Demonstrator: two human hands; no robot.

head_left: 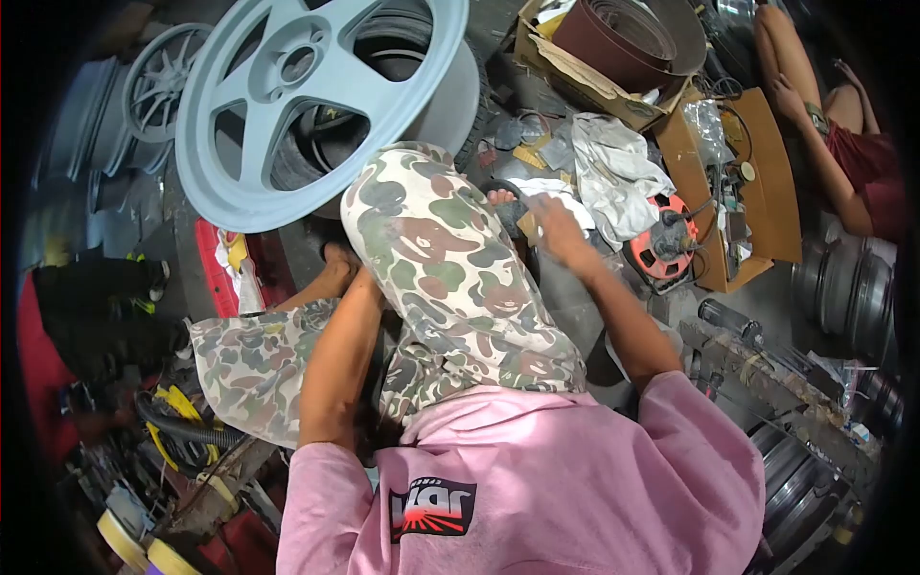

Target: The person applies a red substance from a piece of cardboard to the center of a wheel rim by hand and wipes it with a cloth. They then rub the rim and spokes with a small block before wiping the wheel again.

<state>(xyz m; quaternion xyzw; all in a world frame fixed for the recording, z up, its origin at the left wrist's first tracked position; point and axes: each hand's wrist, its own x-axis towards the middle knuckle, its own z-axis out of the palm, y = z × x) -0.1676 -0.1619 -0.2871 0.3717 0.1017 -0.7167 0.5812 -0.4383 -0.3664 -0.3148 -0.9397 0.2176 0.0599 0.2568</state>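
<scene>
Your left hand (337, 273) sits hidden behind your camouflage knee (431, 240); its grip can't be told. At one o'clock, your right hand (556, 230) clutches a small sanding block (526, 224). Beyond: white rag (613, 172), orange cord reel (663, 240), grey wheel (316, 96) at eleven.

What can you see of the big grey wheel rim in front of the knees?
The wheel rim is a five-spoke alloy in flat, matt light grey, like primer. A round centre bore with small bolt holes shows at its hub. It is tilted, face turned toward the camera, at the upper left, just beyond the camouflage-clad knee. Dark tyres or rims show through the spoke gaps. Neither hand touches it.
</scene>
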